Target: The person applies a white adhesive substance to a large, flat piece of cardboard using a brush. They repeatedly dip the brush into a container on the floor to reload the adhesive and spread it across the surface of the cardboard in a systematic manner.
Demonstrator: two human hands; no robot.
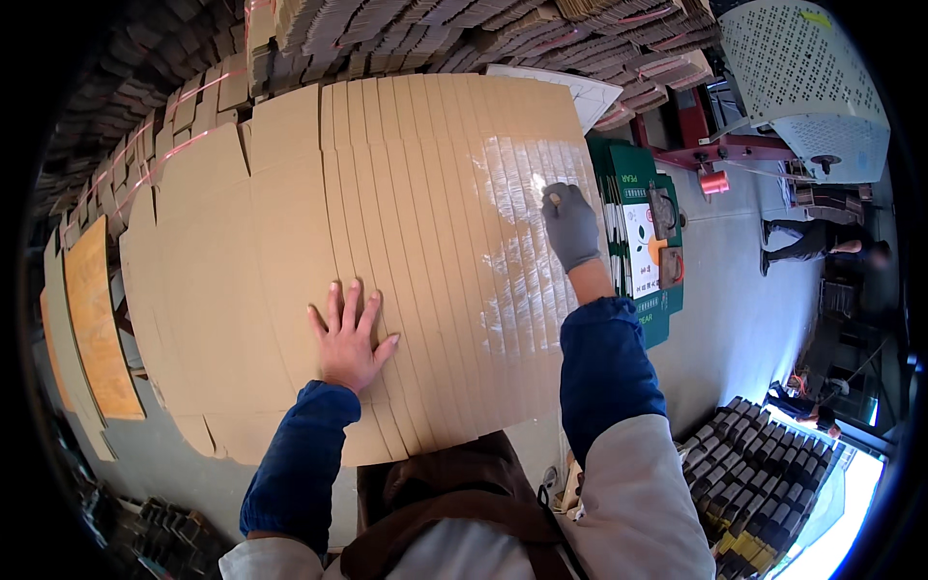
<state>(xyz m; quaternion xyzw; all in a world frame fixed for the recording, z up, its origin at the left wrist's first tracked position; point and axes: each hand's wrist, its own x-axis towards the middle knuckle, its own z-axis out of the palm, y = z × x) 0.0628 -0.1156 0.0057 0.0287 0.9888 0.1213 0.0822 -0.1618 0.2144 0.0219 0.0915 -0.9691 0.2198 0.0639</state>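
A fanned spread of flat brown cardboard sheets (290, 213) lies in front of me, overlapping like shingles. My bare left hand (350, 340) presses flat on the sheets near the front edge, fingers spread. My right hand (570, 227), in a grey glove, is closed around a small brush-like tool held against the right side of the sheets, where a band of wet, shiny glue (522, 222) covers the overlapping edges.
A stack of green printed cartons (646, 242) stands to the right of the sheets. Bundled cardboard stacks (464, 34) fill the back and left. A white perforated machine cover (807, 77) stands at the far right, with another person (822, 242) near it. More bundles (759, 483) sit lower right.
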